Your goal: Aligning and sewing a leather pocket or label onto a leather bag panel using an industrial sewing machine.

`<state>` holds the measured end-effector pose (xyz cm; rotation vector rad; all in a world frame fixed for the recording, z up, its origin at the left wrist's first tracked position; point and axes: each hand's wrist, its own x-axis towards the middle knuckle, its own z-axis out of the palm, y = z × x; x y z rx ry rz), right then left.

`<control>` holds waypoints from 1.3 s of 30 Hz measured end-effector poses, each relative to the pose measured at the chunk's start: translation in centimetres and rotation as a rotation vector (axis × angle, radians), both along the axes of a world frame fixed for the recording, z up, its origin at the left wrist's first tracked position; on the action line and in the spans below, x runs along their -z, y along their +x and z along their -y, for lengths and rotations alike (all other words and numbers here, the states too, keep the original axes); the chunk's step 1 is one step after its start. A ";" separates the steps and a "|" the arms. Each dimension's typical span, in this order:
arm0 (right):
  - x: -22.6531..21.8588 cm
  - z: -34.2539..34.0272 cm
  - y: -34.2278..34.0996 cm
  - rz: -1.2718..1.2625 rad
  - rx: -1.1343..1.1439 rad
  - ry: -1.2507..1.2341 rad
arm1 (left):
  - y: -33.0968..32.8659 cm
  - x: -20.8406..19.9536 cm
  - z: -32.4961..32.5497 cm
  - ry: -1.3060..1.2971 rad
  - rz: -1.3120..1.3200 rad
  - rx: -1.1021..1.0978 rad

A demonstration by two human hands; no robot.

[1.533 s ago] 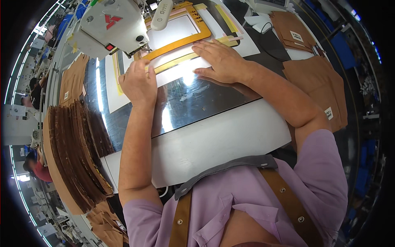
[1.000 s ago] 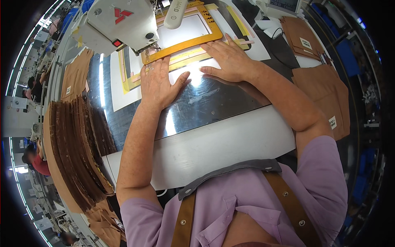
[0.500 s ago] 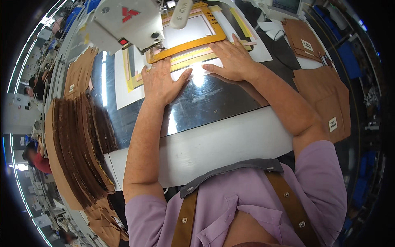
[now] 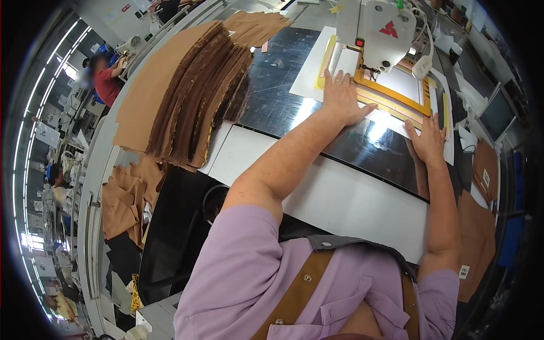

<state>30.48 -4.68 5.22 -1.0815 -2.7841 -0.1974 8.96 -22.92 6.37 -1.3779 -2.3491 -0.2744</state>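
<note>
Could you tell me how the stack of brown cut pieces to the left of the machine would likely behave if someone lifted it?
The brown stack would probably sag and slip apart: its thin layers fan out and droop over the table edge. It looks fairly heavy together, given how many layers are piled. One piece alone seems light and floppy.

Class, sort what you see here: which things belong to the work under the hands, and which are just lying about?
In use: left hand and right hand, both flat on the orange frame; white sheet under it; sewing machine.

Lying about: stack of brown pieces; brown scraps; monitor.
</note>
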 end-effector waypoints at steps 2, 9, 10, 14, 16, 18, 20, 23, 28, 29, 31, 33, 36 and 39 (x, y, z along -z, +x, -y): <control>1.4 -1.6 1.2 -0.126 0.100 0.008 | -1.2 -2.8 2.5 -0.284 0.124 -0.104; 2.1 -3.5 2.9 -0.306 0.111 0.008 | -15.8 -15.2 19.4 0.076 -0.147 -0.548; 2.1 -3.5 2.9 -0.332 0.080 0.003 | -18.7 -16.6 22.9 0.080 -0.060 -0.659; 1.9 -3.1 2.6 -0.322 0.031 0.027 | -25.4 -18.0 32.6 -0.119 0.080 -0.598; 2.2 -3.3 2.8 -0.322 0.012 0.026 | -26.2 -17.6 33.3 -0.058 0.112 -0.456; 2.2 -2.8 2.4 -0.323 0.023 0.029 | -27.2 -17.4 33.3 -0.056 0.064 -0.462; 2.0 -3.0 2.5 -0.321 0.042 0.035 | -27.7 -17.4 32.9 -0.053 -0.121 -0.495; 1.1 -2.9 2.7 -0.457 -0.019 0.034 | -27.0 -16.8 33.0 0.328 0.069 -0.691; -0.4 -1.3 3.3 -0.749 -0.263 -0.334 | -17.7 -16.1 24.5 0.956 0.879 0.295; -0.6 -0.8 3.3 -0.678 -0.332 -0.487 | -12.9 -15.9 22.5 0.989 0.981 0.357; -0.6 0.2 3.1 -0.625 -0.371 -0.804 | -3.7 -14.4 18.4 1.010 1.186 0.544; -1.6 3.6 1.6 -0.736 -0.327 -1.224 | 1.7 -11.2 16.1 0.816 1.131 0.703; -0.7 2.8 2.0 -0.826 -0.433 -2.115 | 7.4 -7.7 12.9 0.327 1.219 0.913; -4.6 5.5 2.2 -1.037 -0.102 -1.967 | 7.8 -2.9 9.7 0.208 0.917 0.886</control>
